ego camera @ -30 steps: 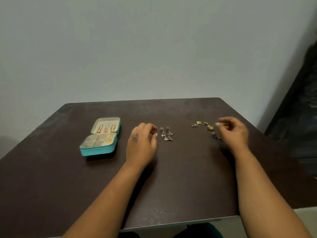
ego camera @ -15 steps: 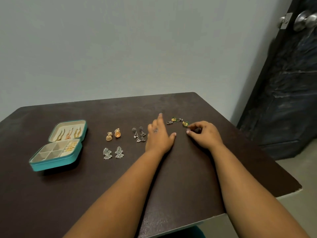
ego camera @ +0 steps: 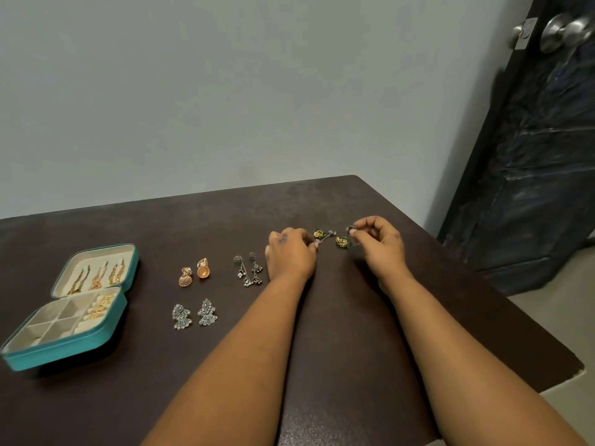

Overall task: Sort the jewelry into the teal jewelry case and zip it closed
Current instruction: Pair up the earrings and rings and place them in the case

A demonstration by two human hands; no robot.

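Both hands work at the far cluster of jewelry while the open case waits at the left.

The right hand (ego camera: 380, 249) pinches a small dark piece (ego camera: 351, 228) between thumb and fingertips, probably lifting it out to sort. The left hand (ego camera: 289, 257) curls its fingers at a silver piece (ego camera: 323, 238) lying between two green-gold earrings (ego camera: 341, 241), though its grip is hidden. On the desk (ego camera: 322, 333) three pairs lie in twos, seemingly matched for packing: two copper jhumkas (ego camera: 194, 273), two silver dangles (ego camera: 248, 268), two silver fan earrings (ego camera: 194, 313). The teal jewelry case (ego camera: 64, 349) already holds three long earrings in its lid.
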